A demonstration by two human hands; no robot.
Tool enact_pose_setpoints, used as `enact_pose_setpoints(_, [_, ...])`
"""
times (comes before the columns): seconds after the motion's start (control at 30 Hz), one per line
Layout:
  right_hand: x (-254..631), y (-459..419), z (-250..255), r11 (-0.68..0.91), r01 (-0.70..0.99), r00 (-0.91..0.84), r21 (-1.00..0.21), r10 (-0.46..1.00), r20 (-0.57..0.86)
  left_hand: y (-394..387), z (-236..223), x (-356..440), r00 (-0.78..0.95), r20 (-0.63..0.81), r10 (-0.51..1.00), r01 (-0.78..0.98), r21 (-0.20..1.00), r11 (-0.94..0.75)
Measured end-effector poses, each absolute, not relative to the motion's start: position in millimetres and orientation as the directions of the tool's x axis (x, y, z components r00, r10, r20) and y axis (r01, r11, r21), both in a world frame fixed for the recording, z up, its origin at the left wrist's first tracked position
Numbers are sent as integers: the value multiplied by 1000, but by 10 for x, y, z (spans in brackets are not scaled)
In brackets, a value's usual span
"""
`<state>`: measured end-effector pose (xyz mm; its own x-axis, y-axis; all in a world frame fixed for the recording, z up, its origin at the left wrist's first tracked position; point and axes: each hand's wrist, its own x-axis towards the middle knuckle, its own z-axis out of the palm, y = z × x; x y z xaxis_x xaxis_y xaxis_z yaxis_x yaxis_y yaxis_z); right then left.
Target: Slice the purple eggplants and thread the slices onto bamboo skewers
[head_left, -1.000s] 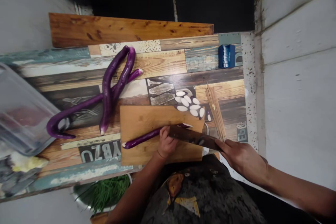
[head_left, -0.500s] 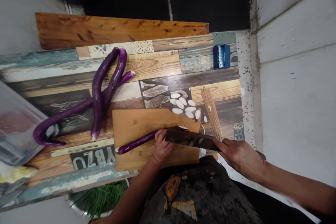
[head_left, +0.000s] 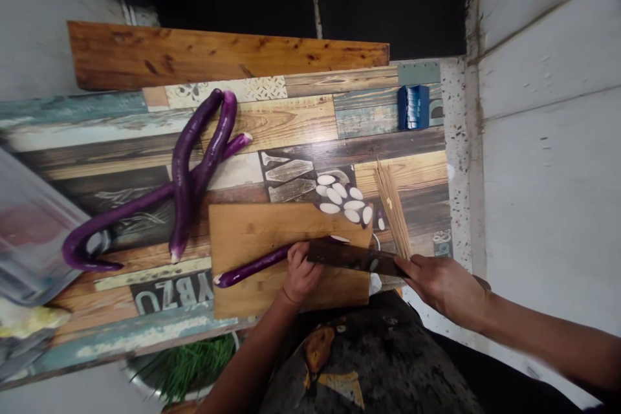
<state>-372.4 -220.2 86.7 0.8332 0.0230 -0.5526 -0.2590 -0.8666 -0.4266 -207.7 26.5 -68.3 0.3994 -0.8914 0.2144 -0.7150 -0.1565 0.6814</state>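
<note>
A long purple eggplant (head_left: 257,264) lies across the wooden cutting board (head_left: 242,226), its cut pale end (head_left: 339,239) toward the right. My left hand (head_left: 301,272) is closed on its right part, fingers curled. My right hand (head_left: 439,284) grips the handle of a dark, wide-bladed knife (head_left: 354,260). The blade reaches left over the eggplant, its far end at my left fingers, and hides part of the eggplant. White-faced eggplant slices (head_left: 334,195) lie in a pile at the board's far right corner; one small piece (head_left: 381,220) sits apart, beside the pile.
Several whole eggplants (head_left: 182,168) cross each other on the patterned table (head_left: 291,119). Thin wooden skewers (head_left: 394,210) lie right of the slices. A blue box (head_left: 414,107) stands at the far right, a clear plastic bin (head_left: 33,233) at the left. Below the near edge is a bowl of greens (head_left: 194,365).
The view has shifted very slightly. Both hands, the knife and the eggplant hold nearly the same places, with the blade tilted a little differently.
</note>
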Motion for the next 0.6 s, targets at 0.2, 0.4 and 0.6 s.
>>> enact_pose_setpoints(0.2, [-3465, -2044, 633, -839, -343, 795, -422, -20, -606, 175, -558, -2028, 322, 329, -888, -833, 544, -100])
enact_pose_setpoints(0.4, [-3242, -1942, 442, -788, -386, 864, -479, -127, -487, 143, -484, -2026, 333, 313, -889, -876, 452, -169])
enact_pose_setpoints(0.6, [-3385, -2051, 805, -823, -310, 858, -476, -26, -513, 223, -620, -2037, 354, 391, -850, -816, 572, -76])
